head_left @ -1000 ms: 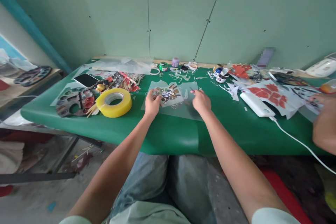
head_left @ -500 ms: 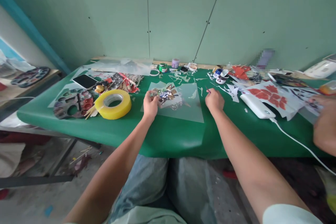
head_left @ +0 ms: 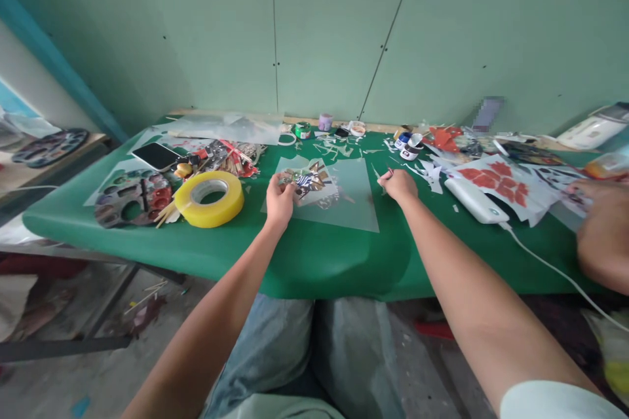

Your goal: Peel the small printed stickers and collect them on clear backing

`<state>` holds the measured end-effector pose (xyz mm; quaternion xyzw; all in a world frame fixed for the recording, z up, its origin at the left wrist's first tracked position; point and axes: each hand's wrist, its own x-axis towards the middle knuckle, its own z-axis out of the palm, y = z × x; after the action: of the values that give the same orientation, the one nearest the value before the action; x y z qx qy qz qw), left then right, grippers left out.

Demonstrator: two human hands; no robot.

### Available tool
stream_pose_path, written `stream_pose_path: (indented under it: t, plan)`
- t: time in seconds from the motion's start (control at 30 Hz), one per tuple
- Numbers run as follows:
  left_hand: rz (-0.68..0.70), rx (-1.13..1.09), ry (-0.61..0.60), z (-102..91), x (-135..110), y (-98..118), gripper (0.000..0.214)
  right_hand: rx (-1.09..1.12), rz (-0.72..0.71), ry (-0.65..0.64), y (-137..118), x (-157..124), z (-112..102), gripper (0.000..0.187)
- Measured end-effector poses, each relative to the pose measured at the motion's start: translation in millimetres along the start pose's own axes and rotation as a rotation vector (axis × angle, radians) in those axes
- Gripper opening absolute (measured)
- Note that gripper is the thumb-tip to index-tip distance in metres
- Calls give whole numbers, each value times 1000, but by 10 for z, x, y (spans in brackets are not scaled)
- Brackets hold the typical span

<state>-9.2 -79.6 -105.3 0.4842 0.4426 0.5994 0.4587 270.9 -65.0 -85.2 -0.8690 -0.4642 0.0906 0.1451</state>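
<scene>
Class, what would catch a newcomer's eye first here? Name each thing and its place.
Probably the bright yellow tape roll, on the left of the green tabletop. Next, perhaps, the sheet with red shapes toward the right, then the small patterned piece at the left hand, near the middle.

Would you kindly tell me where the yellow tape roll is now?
In the head view, the yellow tape roll lies on the green table left of the person's left hand, right of the paint palette.
</scene>
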Motion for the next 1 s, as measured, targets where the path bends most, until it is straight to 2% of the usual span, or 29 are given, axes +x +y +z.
stream_pose_path:
  t: [0.17,0.3,0.43,0.63,0.73,0.8,0.9,1.0]
  plan:
    - [0,-12,-1,3,-1,25,15,-27,18,-40,158,16,-108,19]
    - [-1,-19,8,2,-2,31,16,-67,27,-86,139,100,-149,12]
    - [-4,-23,6,-1,-6,33,17,-60,36,-185,122,113,-184,9]
    - [-1,-39,-8,6,0,4,16,27,55,-306,185,26,-302,20]
    - [-1,-40,-25,3,10,-21,17,105,43,-361,97,87,-374,23]
    - [-3,-36,-36,0,12,-30,17,168,13,-345,-52,176,-400,20]
    - [-6,-30,-51,-4,1,-23,18,272,-43,-177,-354,325,-392,12]
    - [-4,-20,-61,-10,-24,-1,18,313,-76,-6,-596,401,-325,27]
